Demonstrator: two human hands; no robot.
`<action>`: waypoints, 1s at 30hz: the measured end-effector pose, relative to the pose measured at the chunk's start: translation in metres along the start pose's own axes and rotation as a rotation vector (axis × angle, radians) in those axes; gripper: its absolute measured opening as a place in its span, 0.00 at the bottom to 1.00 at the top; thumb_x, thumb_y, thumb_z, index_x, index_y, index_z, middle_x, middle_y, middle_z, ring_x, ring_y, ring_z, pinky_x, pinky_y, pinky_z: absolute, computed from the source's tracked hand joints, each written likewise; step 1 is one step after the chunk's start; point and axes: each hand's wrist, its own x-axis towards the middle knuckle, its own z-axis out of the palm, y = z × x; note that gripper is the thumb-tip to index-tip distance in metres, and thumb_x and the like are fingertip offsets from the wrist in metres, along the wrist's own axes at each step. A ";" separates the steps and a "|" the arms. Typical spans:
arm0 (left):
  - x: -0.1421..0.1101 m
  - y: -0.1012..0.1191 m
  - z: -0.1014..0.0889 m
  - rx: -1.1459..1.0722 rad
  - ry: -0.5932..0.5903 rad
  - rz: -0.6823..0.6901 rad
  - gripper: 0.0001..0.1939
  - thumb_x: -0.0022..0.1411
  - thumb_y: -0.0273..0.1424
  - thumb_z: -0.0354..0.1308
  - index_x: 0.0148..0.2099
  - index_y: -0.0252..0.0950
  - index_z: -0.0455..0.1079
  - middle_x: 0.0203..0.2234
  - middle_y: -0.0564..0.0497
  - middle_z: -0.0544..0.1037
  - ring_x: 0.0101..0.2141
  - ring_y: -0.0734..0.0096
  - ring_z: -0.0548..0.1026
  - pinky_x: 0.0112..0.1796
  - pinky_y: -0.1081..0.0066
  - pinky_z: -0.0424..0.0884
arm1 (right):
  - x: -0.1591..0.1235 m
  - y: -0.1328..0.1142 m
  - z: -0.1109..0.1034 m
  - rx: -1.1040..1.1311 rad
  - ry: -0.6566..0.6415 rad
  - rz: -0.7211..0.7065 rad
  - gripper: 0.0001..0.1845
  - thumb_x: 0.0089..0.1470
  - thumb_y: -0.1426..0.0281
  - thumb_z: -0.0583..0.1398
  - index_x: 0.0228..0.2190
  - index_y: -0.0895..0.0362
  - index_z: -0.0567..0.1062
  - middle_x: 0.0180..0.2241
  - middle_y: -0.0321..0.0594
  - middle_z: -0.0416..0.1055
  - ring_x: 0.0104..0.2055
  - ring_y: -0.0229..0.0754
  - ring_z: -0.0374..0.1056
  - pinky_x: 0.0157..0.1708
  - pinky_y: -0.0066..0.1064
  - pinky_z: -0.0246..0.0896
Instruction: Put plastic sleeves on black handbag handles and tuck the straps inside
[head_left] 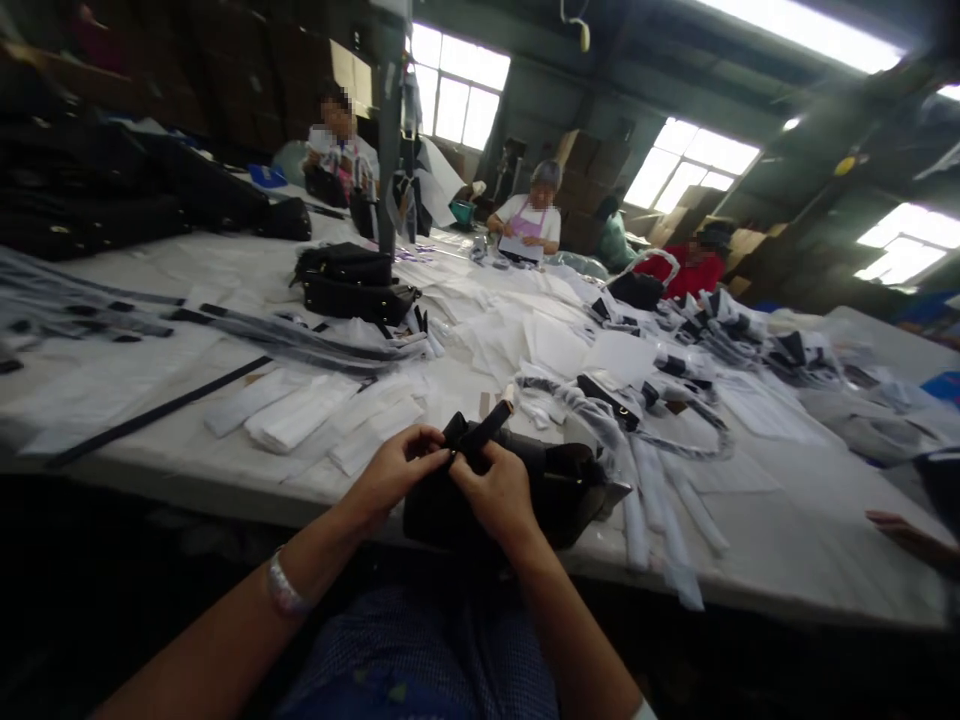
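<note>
A black handbag [435, 510] lies at the front edge of the table, close to my body. My left hand [401, 465] pinches the bag at its left end, thumb and fingers together. Beside it, my right hand [495, 490] is closed on a short black strap [484, 428] that sticks up from the bag. The fingertips of both hands almost meet there. A handle wrapped in clear plastic [611, 435] loops up at the bag's right end. What exactly lies between my fingertips is too dark to make out.
White paper sheets [555, 345] and folded white wrappings [300, 410] cover much of the table [765, 545]. Black bags [349, 285] stand beyond a long black strap [161, 408]. Wrapped handles [720, 335] pile up at right. Co-workers [529, 225] sit across; another person's hand [907, 535] shows at far right.
</note>
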 end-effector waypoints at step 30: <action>0.052 0.126 0.061 0.454 -0.458 0.100 0.24 0.56 0.48 0.61 0.45 0.32 0.77 0.31 0.46 0.79 0.30 0.67 0.76 0.29 0.73 0.68 | -0.028 0.013 -0.037 0.703 0.015 0.005 0.26 0.54 0.52 0.63 0.47 0.58 0.77 0.47 0.49 0.77 0.49 0.56 0.73 0.52 0.50 0.67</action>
